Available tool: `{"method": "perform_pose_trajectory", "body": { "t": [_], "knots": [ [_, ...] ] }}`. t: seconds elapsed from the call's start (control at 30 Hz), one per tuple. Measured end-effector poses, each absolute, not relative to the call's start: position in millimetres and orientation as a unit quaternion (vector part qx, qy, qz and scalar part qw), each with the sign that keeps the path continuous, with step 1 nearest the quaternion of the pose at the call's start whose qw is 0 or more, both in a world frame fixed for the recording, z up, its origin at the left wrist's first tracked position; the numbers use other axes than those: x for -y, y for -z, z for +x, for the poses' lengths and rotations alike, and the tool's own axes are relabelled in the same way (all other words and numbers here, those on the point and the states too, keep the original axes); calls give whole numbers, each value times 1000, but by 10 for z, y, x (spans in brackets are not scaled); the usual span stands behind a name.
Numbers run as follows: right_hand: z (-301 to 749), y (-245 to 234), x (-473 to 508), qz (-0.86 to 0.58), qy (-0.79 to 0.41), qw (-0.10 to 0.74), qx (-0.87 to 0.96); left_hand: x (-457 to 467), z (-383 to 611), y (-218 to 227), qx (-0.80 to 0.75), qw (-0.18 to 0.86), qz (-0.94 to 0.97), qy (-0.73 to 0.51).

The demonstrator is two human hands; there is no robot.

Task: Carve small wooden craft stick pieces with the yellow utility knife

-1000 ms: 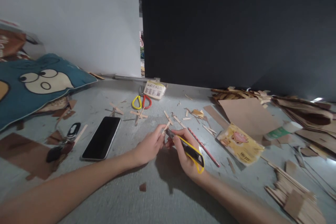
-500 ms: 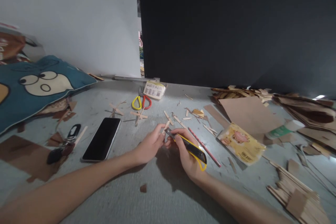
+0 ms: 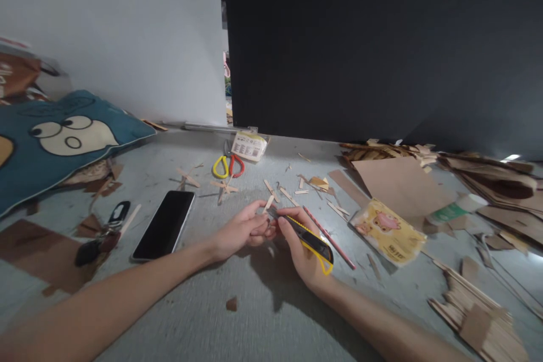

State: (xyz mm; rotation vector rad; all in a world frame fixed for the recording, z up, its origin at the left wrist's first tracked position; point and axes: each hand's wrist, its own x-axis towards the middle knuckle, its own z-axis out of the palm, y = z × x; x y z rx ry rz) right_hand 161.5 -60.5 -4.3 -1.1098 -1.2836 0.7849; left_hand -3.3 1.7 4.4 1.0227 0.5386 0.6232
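Note:
My left hand (image 3: 245,231) is closed on a short wooden craft stick (image 3: 268,203), whose pale end sticks up past the fingertips. In my right hand (image 3: 302,249) lies a yellow and black utility knife (image 3: 311,240), its blade pointing left at the stick. Both hands meet just above the grey table. My left fingers hide the lower part of the stick. A red patterned pencil (image 3: 331,238) lies right of my right hand. Beyond the hands are loose stick pieces (image 3: 289,197) and small crossed-stick shapes (image 3: 224,187).
Scissors (image 3: 228,166) and a tissue pack (image 3: 249,146) lie at the back. A phone (image 3: 164,226) and keys (image 3: 104,237) are on the left, beside a blue cushion (image 3: 76,130). To the right are a yellow pack (image 3: 388,232), a glue stick (image 3: 456,210) and cardboard (image 3: 399,181).
My left hand has turned slightly, its fingers curling more tightly under the stick. The knife stays in my right hand, its blade still close to the stick.

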Motion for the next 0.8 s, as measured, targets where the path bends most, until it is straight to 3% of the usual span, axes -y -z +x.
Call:
{"method": "perform_pose_trajectory", "body": {
  "t": [0.27, 0.4, 0.6, 0.8],
  "knots": [
    [1612, 22, 604, -473, -372, 595, 533, -61, -48, -3, -221, 839, 416, -272],
    [1619, 54, 609, -469, -323, 622, 538, 20, -23, -33, -250, 778, 494, -296],
    [1662, 124, 665, -453, -271, 582, 619, 131, 10, 41, -293, 664, 605, -327],
    [1671, 118, 705, -422, -225, 573, 666, 127, -5, 86, -311, 626, 637, -326]
  ]
}}
